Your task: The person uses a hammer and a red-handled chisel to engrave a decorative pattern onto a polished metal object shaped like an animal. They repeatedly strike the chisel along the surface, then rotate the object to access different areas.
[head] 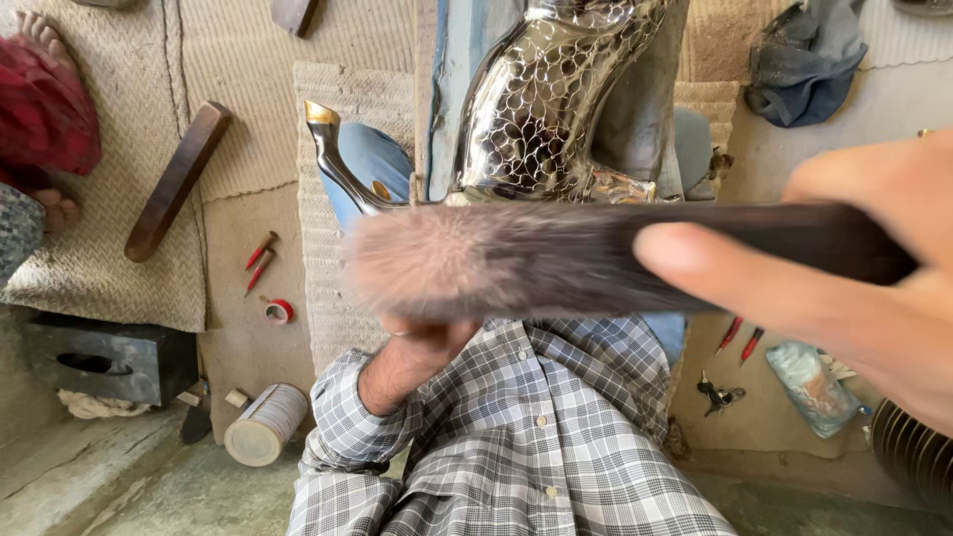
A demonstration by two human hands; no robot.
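— Head view, looking down: right hand (884, 288) closed round the dark handle of a brush (556, 260), thumb laid along the top, bristles blurred across the middle of the picture. Brush just in front of a shiny metal jug (551, 99) with scale-pattern engraving, propped upright over the lap.

— And the left hand?

— Left hand (422, 347) mostly hidden behind the bristles; seemingly cupped under the jug's base, grip not possible to tell. Checked sleeve (347, 397) leading up to it.

— Handling?

— Jug probably heavy for its size, rigid, slick where polished; thin curved spout (333, 164) with gold tip likely the weak point. Best held at base or broad body, not by the spout. Brush light, bristles soft, handle stiff.

— Room to move?

— Tight. Spout jutting left, knees in blue cloth close beneath. Woven matting (109, 238) on the floor left, with a wooden bar (179, 179), two red-handled tools (260, 260), a tape roll (279, 311), a tin (266, 425). Another person's bare foot (45, 40) at top left. More open floor lower left.
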